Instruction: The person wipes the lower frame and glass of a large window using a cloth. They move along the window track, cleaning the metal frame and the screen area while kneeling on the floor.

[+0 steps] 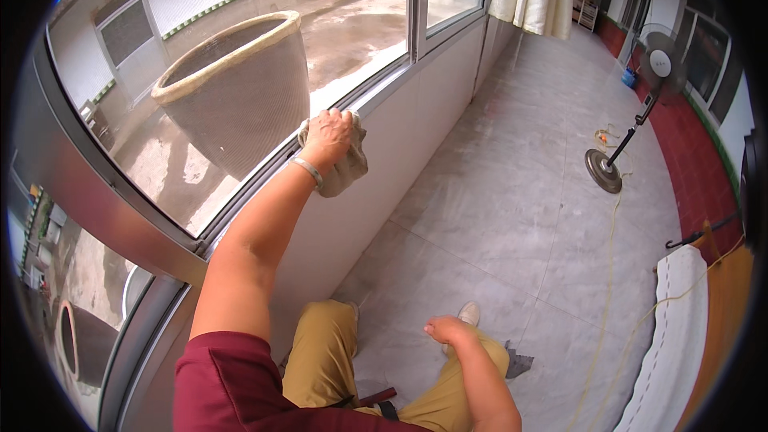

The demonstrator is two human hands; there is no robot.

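Cloth (346, 176) is bunched beneath the palm and curled fingers of the left hand (329, 136), gripped at the window ledge (384, 86) and drooping over its room-side edge. Near the right knee, the right hand (448, 329) is partly curled; I cannot tell its grip.

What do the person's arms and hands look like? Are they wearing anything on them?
The left hand and right hand wear no gloves. A thin, silvery round band circles the left wrist. A short maroon fabric sleeve covers the left upper arm; the right sleeve isn't visible.
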